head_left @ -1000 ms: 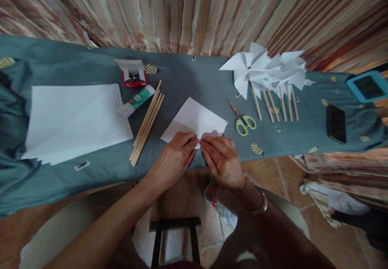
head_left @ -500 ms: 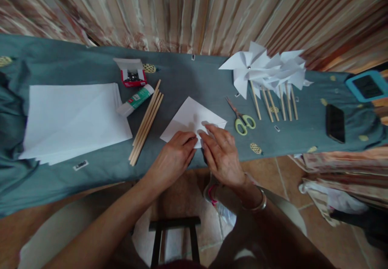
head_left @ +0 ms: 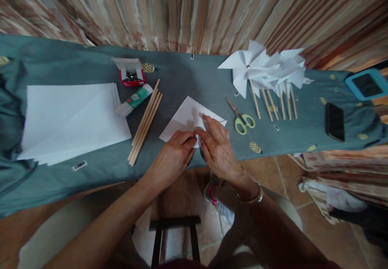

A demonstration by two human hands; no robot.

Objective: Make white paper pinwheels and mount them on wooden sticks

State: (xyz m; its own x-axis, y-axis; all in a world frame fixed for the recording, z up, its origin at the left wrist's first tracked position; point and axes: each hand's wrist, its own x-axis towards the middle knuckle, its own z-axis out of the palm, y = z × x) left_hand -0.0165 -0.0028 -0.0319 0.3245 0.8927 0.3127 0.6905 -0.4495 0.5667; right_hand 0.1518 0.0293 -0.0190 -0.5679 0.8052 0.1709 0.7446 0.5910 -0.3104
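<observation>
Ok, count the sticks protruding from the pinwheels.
6: one stick at left, two sticks mid-group, three sticks at right, all below the pinwheels in the picture; others may be hidden.

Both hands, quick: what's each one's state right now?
Left hand: bunched at near edge of white paper; grip unclear.
Right hand: open, touching that paper.

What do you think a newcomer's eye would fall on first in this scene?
Probably the white pinwheels, bunched at the far side of the green cloth, right of centre. Next might come the left hand and right hand, both at the small white paper in the middle. The broad paper stack on the left would likely stand out too.
</observation>
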